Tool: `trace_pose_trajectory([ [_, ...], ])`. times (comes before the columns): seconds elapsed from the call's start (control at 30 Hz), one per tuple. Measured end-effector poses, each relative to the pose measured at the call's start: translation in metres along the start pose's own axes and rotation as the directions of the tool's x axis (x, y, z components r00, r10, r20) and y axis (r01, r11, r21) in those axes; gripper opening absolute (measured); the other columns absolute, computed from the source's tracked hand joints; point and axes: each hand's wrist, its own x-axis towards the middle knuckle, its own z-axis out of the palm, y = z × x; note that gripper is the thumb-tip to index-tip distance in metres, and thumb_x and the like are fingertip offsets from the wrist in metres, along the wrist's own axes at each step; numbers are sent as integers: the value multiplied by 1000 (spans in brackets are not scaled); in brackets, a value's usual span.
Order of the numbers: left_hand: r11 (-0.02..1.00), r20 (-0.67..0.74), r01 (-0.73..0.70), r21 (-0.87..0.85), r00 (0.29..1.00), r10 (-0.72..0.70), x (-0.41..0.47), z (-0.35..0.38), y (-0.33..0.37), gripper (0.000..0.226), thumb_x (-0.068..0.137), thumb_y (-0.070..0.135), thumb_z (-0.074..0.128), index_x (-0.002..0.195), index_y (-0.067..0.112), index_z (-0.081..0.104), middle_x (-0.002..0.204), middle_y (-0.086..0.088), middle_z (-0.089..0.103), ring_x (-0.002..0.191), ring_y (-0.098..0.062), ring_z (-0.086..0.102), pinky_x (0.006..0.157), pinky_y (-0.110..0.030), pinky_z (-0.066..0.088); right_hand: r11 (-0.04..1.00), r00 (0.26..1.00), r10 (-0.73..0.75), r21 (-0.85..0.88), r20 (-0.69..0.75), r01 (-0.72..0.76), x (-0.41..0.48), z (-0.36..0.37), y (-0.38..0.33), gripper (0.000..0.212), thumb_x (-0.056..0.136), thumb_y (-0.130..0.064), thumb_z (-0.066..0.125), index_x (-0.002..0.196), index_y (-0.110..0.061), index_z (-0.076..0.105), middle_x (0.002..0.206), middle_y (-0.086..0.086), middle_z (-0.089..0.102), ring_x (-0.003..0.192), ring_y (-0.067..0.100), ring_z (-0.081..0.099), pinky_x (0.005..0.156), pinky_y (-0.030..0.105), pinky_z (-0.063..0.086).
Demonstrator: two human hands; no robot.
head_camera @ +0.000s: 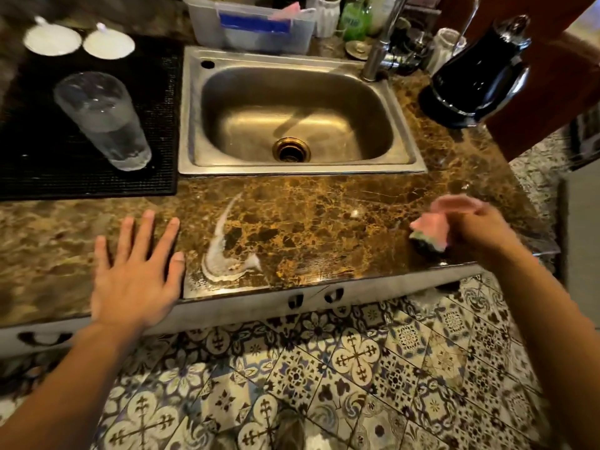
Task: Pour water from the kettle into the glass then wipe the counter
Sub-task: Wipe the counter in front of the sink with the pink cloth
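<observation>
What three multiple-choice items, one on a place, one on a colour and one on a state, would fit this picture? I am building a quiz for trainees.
1. Where does the glass stand?
A. in the sink
B. on the black mat
C. on the floor

2. What colour is the sponge mainly?
A. pink
B. blue
C. white

3. How is the left hand?
A. clenched
B. holding the kettle
C. flat and spread on the counter

Key: 1 B, it stands on the black mat left of the sink. 2 A, pink shows in the right hand. 3 C, fingers splayed on the counter, while the kettle stands apart.
</observation>
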Motion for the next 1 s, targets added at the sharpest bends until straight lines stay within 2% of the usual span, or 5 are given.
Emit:
trace_pose_trajectory([
  [0.17,1000,16,3,-17,1000,-3,0,-2,3,67,101,57,14,165,37,19,175,-2,13,162,-29,7,126,-49,-12,969,899,-167,-235,-404,74,3,-24,29,40,100,-26,57,140,-23,58,128,14,69,115,34,68,103,56,54],
  [0.37,1000,24,-2,-16,1000,2,0,-4,4,66,102,55,14,165,36,18,175,-4,12,162,-30,7,127,-60,1,907,921,-332,-338,-205,252,-39,60,63,31,108,-21,47,136,-18,60,99,-7,63,73,12,56,57,25,48],
  [0.67,1000,40,10,-25,999,-9,-1,-5,4,67,102,57,10,166,38,13,176,-1,6,163,-27,2,127,-59,-1,866,870,-475,-102,135,489,-155,205,30,41,110,-15,44,147,-26,53,88,-14,59,58,-1,49,50,12,44],
  [0.83,1000,47,2,-22,999,-1,-1,-7,4,67,102,57,11,166,37,14,176,-2,8,163,-28,4,127,-59,1,941,879,-248,316,407,119,-170,211,-3,30,106,-25,53,126,-37,73,121,-19,75,116,-8,64,100,16,47],
  [1.0,999,41,1,-35,999,1,-2,-8,5,67,102,55,14,165,36,18,176,-3,11,162,-29,6,127,-60,2,669,908,-76,696,412,-260,-128,157,-12,25,104,-20,49,120,-13,66,112,12,80,106,23,76,88,34,61],
])
